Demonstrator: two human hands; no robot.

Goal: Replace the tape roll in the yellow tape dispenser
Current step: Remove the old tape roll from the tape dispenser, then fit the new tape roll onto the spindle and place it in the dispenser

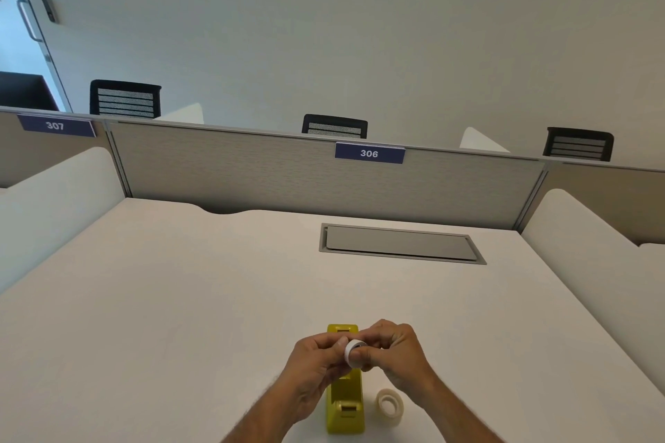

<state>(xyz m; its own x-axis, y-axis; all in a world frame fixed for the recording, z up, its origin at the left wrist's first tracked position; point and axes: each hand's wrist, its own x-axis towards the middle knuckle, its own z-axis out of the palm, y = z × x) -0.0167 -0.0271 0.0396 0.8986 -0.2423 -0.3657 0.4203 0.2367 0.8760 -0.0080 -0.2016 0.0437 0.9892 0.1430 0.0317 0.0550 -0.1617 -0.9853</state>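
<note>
The yellow tape dispenser (345, 403) stands on the white desk near the front edge, its long side running away from me. Just above its middle, my left hand (316, 360) and my right hand (394, 352) both grip a small white tape roll (352, 352), fingers pinching it from each side. The hands hide the dispenser's middle part. A second, translucent tape roll (389, 406) lies flat on the desk just right of the dispenser.
A grey cable hatch (401, 244) is set into the desk (180, 298) farther back. A fabric partition (252, 169) with a label "306" closes the far side, and white side panels (593, 244) flank the desk. Chair backs show beyond.
</note>
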